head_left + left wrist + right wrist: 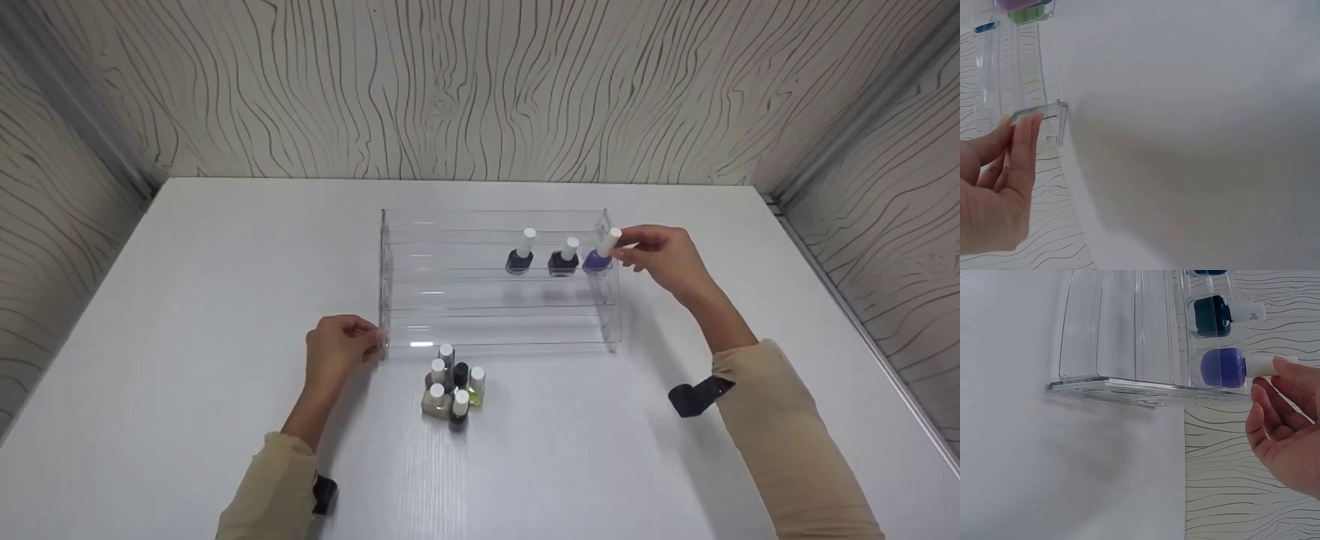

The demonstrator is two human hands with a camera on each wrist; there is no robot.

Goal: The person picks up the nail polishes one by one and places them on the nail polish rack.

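A clear acrylic tiered rack (495, 346) stands on the white table. My left hand (339, 346) pinches the front of its left side panel (1039, 109) between thumb and fingers. At the rack's right end, my right hand (660, 259) holds the white cap of a purple nail polish bottle (597, 261). That bottle leans in an upper tier, close to the right side panel, its thumb-side cap visible in the right wrist view. Two dark nail polish bottles with white caps, one bluish (519, 262) and one dark green (1211, 316), stand left of it on the same tier.
Several nail polish bottles (436, 406) stand clustered on the table before the rack's left half, most white-capped, one black-capped. Wood-patterned panels (450, 90) rise behind and at both sides of the white table (570, 450).
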